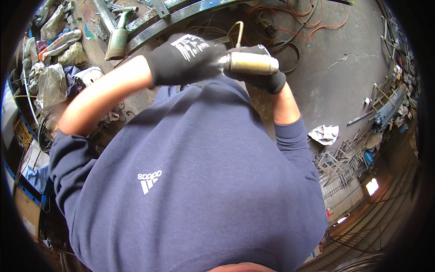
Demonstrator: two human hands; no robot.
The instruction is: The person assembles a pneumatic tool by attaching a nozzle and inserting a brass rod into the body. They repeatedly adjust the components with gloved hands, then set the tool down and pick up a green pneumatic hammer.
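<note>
Black work gloves with white print cover both my hands. My right hand (265, 81) is closed around a yellowish metal cylinder (253, 63), which lies sideways in front of my chest. A silvery neck shows at the cylinder's left end. Right beside that neck is my left hand (188, 59), its fingers smeared by motion, so their grip cannot be made out. Just beyond the cylinder rises a bent brass-coloured tube (239, 32); its lower end is hidden behind my right hand, so I cannot tell whether it joins the cylinder.
A greenish cylinder-shaped tool (118, 43) leans by a metal frame (149, 34) ahead. Crumpled bags (52, 84) pile up at the left. Orange cables (312, 27) and a dark hose (292, 59) lie on the floor. Crumpled paper (324, 134) and metal racks (344, 158) are at the right.
</note>
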